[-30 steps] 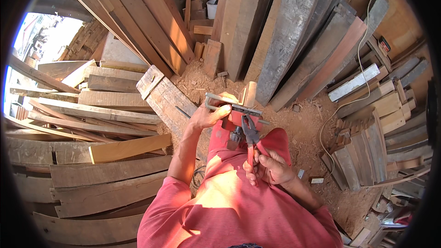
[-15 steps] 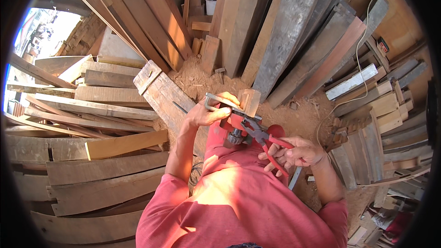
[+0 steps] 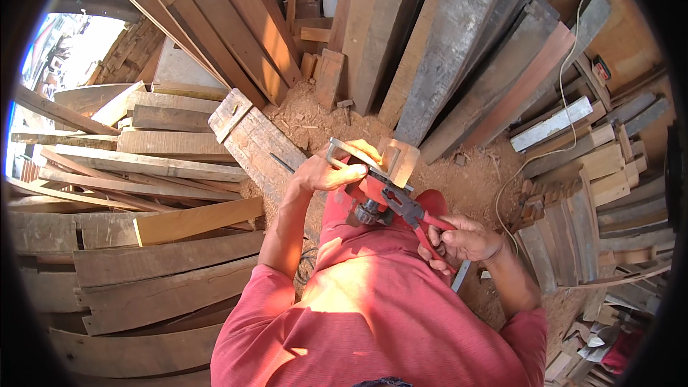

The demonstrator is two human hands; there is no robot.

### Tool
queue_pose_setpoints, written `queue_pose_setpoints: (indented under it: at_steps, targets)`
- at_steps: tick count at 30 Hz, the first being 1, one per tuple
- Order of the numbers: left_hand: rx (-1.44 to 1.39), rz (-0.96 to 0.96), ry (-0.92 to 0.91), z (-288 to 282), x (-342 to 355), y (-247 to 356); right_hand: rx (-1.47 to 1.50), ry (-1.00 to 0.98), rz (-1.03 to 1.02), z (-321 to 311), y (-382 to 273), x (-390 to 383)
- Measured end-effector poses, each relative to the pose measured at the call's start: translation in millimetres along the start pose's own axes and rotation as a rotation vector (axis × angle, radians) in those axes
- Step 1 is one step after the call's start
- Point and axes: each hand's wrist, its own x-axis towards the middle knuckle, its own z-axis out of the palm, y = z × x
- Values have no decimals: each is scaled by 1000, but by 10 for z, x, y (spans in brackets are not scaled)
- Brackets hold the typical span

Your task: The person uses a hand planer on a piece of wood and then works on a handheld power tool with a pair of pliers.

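Observation:
My left hand (image 3: 333,173) is closed, its thumb and fingers gripping a pale U-shaped metal piece (image 3: 334,149) at the edge of a red and black tool (image 3: 371,190). That tool sits over my lap, a ribbed dark knob (image 3: 368,213) on its near side; its exact kind is unclear. In my right hand (image 3: 466,239) are pliers (image 3: 405,209) with red handles, fingers curled round them. The pliers' dark jaws reach the tool beside my left fingertips; what they grip is hidden. Just beyond stands a light wooden block (image 3: 405,161).
A worn plank (image 3: 251,129) runs off to the front left, with a hammer (image 3: 345,105) lying in sawdust ahead. Stacked boards (image 3: 165,269) fill the left, and tall planks (image 3: 444,50) lean at the back. A pale cable (image 3: 527,161) trails down on the right.
My right fingers have curled in around the pliers' handles, where they were spread before. The pliers' jaws and the wooden block have shifted slightly right.

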Motion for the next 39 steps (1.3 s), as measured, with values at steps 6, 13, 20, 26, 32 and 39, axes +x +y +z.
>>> queue_pose_setpoints:
  at_steps: [6, 13, 20, 26, 32, 39]
  targets:
    - [-30, 50, 40, -8, 21, -139, 85, 30, -81, 109, 248, 77]
    - [-22, 83, 68, 16, 42, -145, 149, 77, -165, 233, 467, 192]
    - [-40, 2, 91, 30, 31, 6, 222, 68, -244, 311, 634, 312]
    - [-47, 2, 91, 7, -9, -79, 103, 35, -186, 118, 491, 207]
    - [-59, -28, 6, 31, 27, -41, -7, 10, -45, 55, 10, 23]
    - [83, 105, 17, 66, 74, -79, 62, -17, -82, 13, 174, 17]
